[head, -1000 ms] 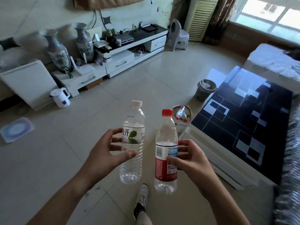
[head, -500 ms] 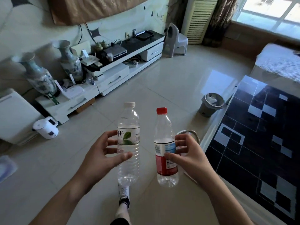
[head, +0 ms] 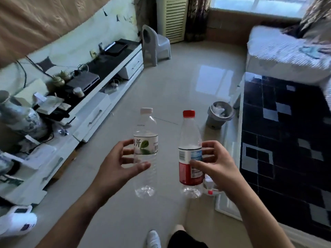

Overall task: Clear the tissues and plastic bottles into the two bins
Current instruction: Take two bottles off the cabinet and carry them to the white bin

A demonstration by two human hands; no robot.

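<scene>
My left hand (head: 118, 167) grips a clear plastic bottle (head: 146, 140) with a white cap and a green-leaf label, held upright. In my right hand (head: 215, 165) is a second upright plastic bottle (head: 190, 140) with a red cap and a red label. A grey bin (head: 219, 113) holding white tissues stands on the floor beside the coffee table, beyond the bottles. Just under my right hand, a second bin (head: 210, 189) with bottles in it is mostly hidden; only a sliver shows.
A black-and-white tiled coffee table (head: 286, 140) runs along the right. A low white TV cabinet (head: 93, 111) with vases and clutter lines the left wall. A grey plastic chair (head: 155, 43) stands at the back. A white kettle (head: 17, 221) sits at the lower left.
The view has moved forward and turned right. Both bottles stay gripped upright. The bottle bin has slid under my right hand and the grey tissue bin looks nearer.
</scene>
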